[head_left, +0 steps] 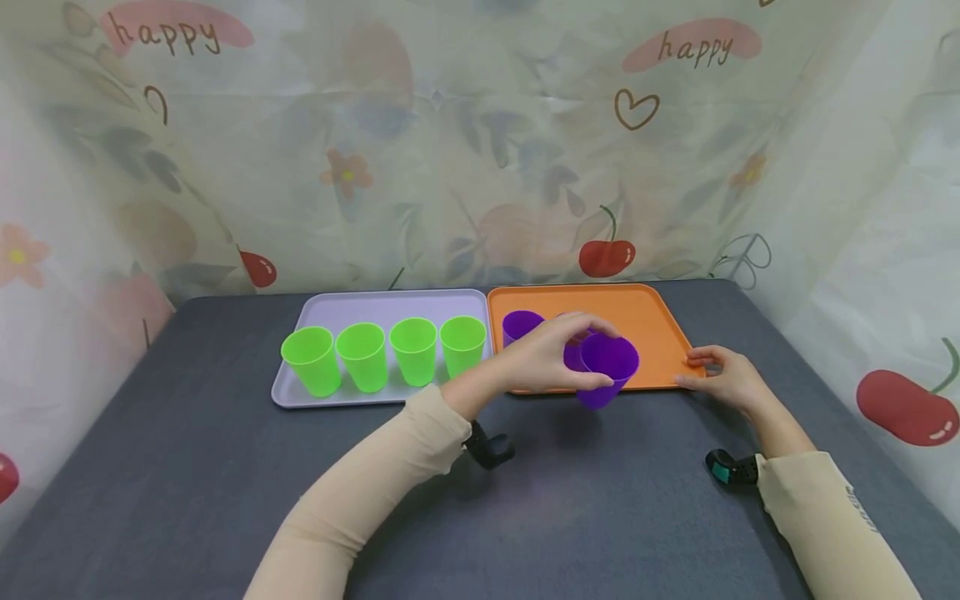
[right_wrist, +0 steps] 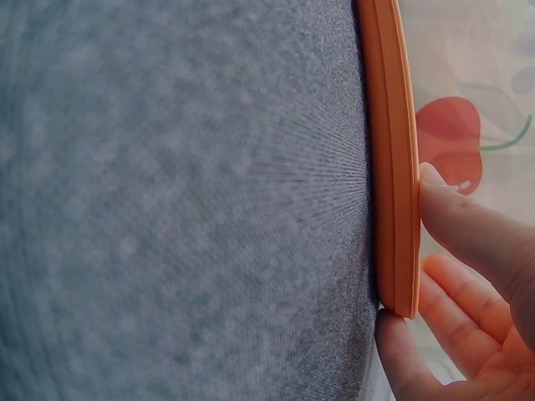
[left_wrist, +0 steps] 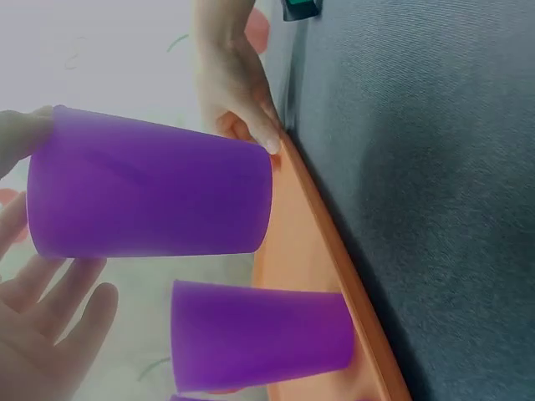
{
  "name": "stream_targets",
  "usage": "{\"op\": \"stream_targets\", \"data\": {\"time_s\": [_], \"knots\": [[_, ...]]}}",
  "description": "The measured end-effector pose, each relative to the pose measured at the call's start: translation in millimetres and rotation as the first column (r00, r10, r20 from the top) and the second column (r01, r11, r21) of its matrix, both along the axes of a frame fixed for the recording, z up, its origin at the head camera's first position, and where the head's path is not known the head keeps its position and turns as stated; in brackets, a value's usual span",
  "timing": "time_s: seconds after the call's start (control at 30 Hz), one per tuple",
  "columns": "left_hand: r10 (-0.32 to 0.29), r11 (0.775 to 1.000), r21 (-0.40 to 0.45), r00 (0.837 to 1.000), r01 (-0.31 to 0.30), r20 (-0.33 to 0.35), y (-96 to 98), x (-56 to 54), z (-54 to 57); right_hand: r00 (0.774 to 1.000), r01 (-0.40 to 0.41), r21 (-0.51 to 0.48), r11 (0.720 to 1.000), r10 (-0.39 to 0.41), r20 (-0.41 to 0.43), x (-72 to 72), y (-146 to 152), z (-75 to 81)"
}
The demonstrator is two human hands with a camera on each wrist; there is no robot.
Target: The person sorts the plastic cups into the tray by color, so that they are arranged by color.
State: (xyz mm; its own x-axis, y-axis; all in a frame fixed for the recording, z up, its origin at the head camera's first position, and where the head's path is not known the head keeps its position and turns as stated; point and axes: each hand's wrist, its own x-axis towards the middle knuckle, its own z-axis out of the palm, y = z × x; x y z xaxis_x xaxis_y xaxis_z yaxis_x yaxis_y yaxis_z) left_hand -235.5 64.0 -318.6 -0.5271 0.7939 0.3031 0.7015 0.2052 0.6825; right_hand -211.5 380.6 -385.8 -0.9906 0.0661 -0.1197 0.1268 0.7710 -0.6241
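Observation:
My left hand (head_left: 551, 354) grips a purple cup (head_left: 611, 358) near its rim, thumb on one side and fingers on the other. That cup hangs above the front edge of an orange tray (head_left: 645, 325). In the left wrist view the held purple cup (left_wrist: 150, 184) is apart from a second purple cup (left_wrist: 263, 334), which stands on the tray. Another purple cup (head_left: 522, 323) is at the tray's left side, partly behind my left hand. At the tray's front right corner my right hand (head_left: 723, 379) pinches the rim, with the thumb (right_wrist: 468, 225) against it in the right wrist view.
Left of the orange tray lies a lilac tray (head_left: 405, 304), its edge close to the orange one. Several green cups (head_left: 363, 358) stand in a row on it. A dark grey cloth (head_left: 570, 517) covers the table, and a printed curtain (head_left: 450, 150) hangs behind.

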Motion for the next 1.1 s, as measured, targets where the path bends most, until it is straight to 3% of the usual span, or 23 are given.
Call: {"op": "stream_targets", "data": {"time_s": [0.5, 0.67, 0.83, 1.1], "knots": [[0.021, 0.994, -0.105, 0.999, -0.026, -0.048, 33.5, -16.0, 7.6, 1.000, -0.018, -0.006, 1.000, 0.018, 0.015, -0.1, -2.2, 3.1], [0.059, 0.986, -0.148, 0.993, -0.073, -0.098, 43.5, -21.6, 9.2, 1.000, -0.017, -0.006, 1.000, 0.017, 0.011, 0.7, -3.4, 3.9], [0.110, 0.978, -0.167, 0.989, -0.125, -0.094, 51.4, -25.4, 8.1, 1.000, -0.020, 0.003, 1.000, 0.020, 0.008, 0.5, -2.6, 3.7], [0.164, 0.955, -0.221, 0.974, -0.197, -0.158, 59.2, -31.6, -2.6, 1.000, -0.022, -0.007, 1.000, 0.022, 0.017, 0.2, -1.9, 3.5]]}}
